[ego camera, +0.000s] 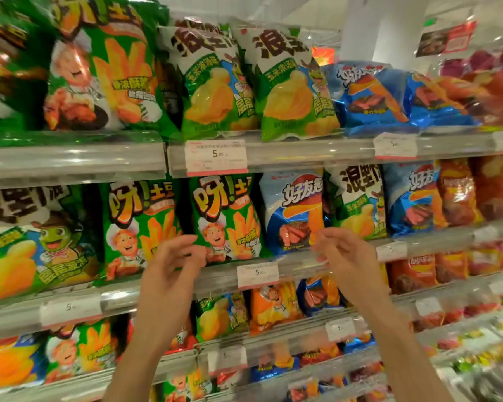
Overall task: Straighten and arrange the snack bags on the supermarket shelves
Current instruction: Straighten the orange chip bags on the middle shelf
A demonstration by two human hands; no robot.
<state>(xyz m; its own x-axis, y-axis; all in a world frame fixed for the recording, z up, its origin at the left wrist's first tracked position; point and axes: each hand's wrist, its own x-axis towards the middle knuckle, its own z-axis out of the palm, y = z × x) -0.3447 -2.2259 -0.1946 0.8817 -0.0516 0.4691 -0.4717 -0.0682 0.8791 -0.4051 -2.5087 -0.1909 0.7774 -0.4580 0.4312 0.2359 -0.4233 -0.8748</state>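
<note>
— How many green fries bags are standing on the second shelf?
— Two, side by side. The left hand is hovering, fingers loosely curled, before the right green fries bag.
— And the right hand?
— Raised by the blue crisp bag; whether it is pinching anything, I cannot tell.

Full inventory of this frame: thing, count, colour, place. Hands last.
Green fries snack bags: two side by side, green and orange, second shelf centre; more top left.
White-and-green puffed corn bags: two, top shelf centre; others on the second shelf.
Blue chip bags: one, second shelf, right of the green pair; more top right.
Red-orange bags: several, blurred, far right.
White price tags: several, on the clear shelf rails.
Left hand: at the green bag's lower edge.
Right hand: at the blue bag's lower edge.
</note>
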